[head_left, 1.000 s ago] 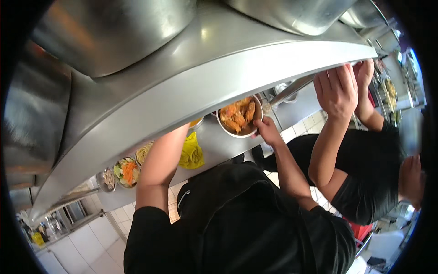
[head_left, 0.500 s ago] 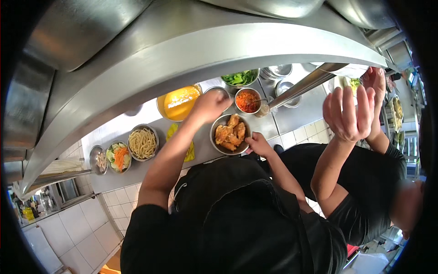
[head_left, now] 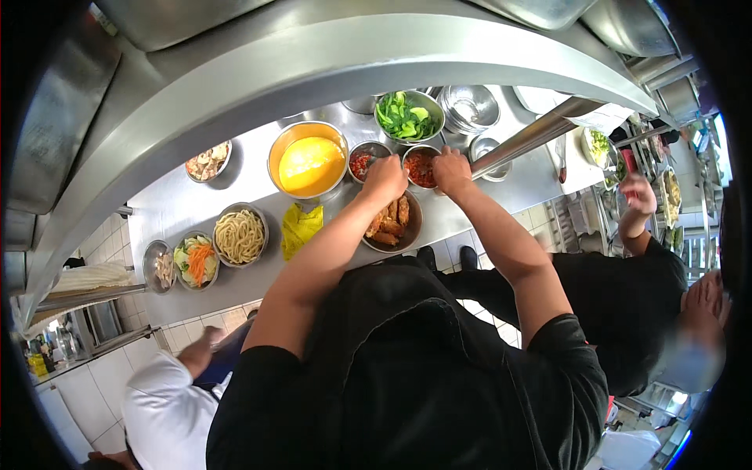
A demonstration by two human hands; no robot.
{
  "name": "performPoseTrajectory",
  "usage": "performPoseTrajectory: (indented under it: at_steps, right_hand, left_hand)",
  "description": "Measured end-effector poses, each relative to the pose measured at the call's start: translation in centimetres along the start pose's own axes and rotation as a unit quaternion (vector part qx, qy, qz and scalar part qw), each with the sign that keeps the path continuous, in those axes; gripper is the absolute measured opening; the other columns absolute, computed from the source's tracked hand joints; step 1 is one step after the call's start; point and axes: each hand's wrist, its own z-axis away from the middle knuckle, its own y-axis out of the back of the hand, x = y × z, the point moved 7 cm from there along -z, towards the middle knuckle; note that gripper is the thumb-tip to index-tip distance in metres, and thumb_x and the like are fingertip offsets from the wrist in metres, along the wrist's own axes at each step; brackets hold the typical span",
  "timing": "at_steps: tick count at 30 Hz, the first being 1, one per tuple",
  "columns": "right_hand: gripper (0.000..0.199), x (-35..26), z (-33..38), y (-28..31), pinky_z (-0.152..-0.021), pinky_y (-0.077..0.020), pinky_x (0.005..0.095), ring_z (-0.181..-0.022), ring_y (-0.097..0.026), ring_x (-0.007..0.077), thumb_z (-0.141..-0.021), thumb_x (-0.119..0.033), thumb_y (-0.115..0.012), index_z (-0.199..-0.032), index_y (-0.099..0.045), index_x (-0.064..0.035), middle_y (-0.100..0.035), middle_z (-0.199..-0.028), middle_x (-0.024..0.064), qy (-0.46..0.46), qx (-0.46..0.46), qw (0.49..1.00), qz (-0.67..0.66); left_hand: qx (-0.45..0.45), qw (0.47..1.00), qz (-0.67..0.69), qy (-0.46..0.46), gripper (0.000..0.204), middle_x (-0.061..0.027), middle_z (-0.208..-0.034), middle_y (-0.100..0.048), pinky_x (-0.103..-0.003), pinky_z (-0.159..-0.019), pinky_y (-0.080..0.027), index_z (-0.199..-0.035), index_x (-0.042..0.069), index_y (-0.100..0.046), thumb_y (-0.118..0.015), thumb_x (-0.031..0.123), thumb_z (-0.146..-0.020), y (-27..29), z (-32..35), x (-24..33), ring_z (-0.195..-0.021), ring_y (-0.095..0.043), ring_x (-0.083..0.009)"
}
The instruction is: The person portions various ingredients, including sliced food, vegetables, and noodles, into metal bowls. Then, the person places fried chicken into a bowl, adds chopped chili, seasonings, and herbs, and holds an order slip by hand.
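My left hand [head_left: 386,180], fingers curled together, is over the near right side of a small bowl of chopped red pieces [head_left: 365,159], its fingertips by the left rim of a bowl of orange-red chopped food [head_left: 421,169]. At that second bowl's right rim is my right hand [head_left: 452,171], closed. Earlier a spoon leaned there; whether my fingers grip its handle or the rim is hidden. Just nearer to me, partly under my left hand and wrist, sits a steel bowl of browned fried chicken pieces [head_left: 392,227].
Around stand a pot of yellow liquid [head_left: 309,164], leafy greens [head_left: 406,117], noodles [head_left: 240,237], shredded vegetables [head_left: 196,262] and a yellow cloth [head_left: 300,229]. A steel shelf edge [head_left: 352,51] and slanted post [head_left: 533,141] overhang the counter. Co-workers are at right [head_left: 619,305] and lower left [head_left: 168,399].
My right hand has left the chicken bowl's rim and reached forward to the orange-red food. My left hand has shifted slightly right. The right co-worker's arms have lowered; a white-sleeved person has appeared lower left.
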Motion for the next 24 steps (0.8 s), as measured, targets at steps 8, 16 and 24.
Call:
performPoseTrajectory:
  at_steps: [8,16,24]
  right_hand:
    - [0.024,-0.9,1.5,2.9,-0.084,-0.0601,0.0457,-0.095,-0.075,0.0335,-0.093,-0.012,-0.054,-0.1,-0.077,-0.008,-0.076,-0.102,0.0192,0.012,-0.048,0.998,-0.025]
    - [0.022,0.2,0.7,-3.7,-0.08,-0.0577,0.0523,-0.088,-0.071,0.0439,-0.09,-0.018,-0.058,-0.091,-0.073,-0.0017,-0.072,-0.091,0.0255,-0.007,0.017,0.985,-0.169]
    - [0.026,1.9,1.6,-5.1,-0.082,-0.0566,0.0476,-0.09,-0.071,0.0415,-0.089,-0.022,-0.059,-0.09,-0.077,-0.0044,-0.073,-0.093,0.0237,-0.056,0.032,0.938,-0.341]
  left_hand:
    - [-0.058,0.99,-0.003,0.128,0.017,-0.0291,-0.101,-0.072,-0.046,-0.09,-0.058,-0.093,-0.004,-0.076,-0.067,0.008,-0.085,-2.1,-3.4,-1.3,-0.103,-0.071,-0.0405]
    - [-0.18,0.97,-0.014,0.164,0.027,-0.0278,-0.098,-0.074,-0.042,-0.083,-0.06,-0.09,-0.004,-0.078,-0.085,0.006,-0.066,-4.2,-3.3,-1.7,-0.098,-0.074,-0.0363]
    - [-0.156,0.979,-0.008,0.128,0.02,-0.0237,-0.093,-0.074,-0.044,-0.082,-0.059,-0.088,0.0,-0.078,-0.079,0.017,-0.078,-4.4,-2.3,-5.1,-0.093,-0.074,-0.0375]
